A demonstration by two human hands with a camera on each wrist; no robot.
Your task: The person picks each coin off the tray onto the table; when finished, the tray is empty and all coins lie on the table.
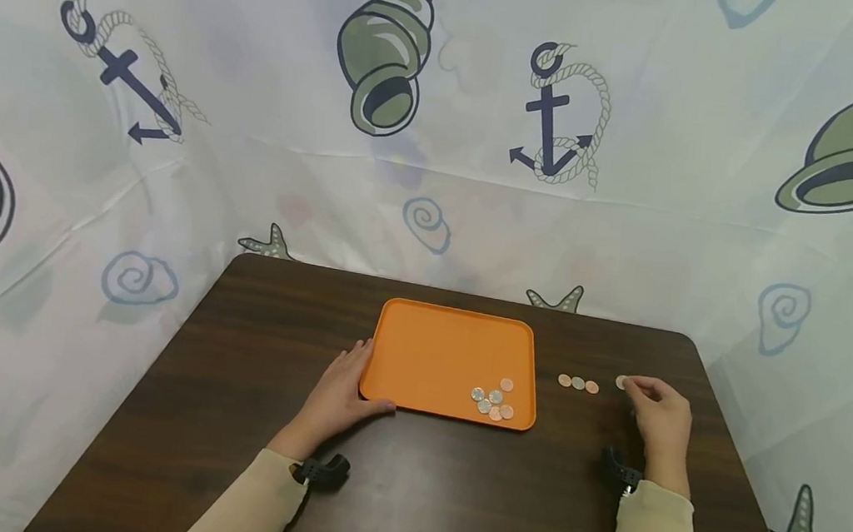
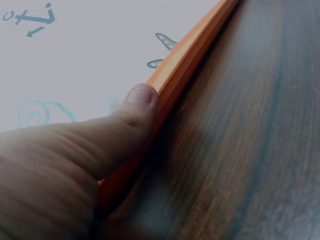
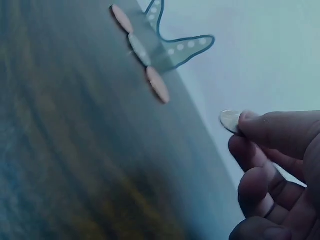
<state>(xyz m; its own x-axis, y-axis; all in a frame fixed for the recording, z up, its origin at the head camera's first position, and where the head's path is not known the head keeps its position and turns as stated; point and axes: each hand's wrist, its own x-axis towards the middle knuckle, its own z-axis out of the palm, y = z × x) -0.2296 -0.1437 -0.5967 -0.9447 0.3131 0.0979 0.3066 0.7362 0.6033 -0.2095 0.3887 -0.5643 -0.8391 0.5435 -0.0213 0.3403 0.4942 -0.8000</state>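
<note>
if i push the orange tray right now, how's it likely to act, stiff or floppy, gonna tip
The orange tray is probably stiff, as its straight edges and raised rim show no sagging. Lying flat on the table, it would likely slide rather than tip. The loose coins inside might shift with a sudden push.

Left hand (image 1: 336,391): I see its fingers extended, thumb spread.
Right hand (image 1: 663,416): I see thumb and forefinger pinched, others curled.

Text: none legible | labels, brands: none legible | numbers, signs: none legible
</note>
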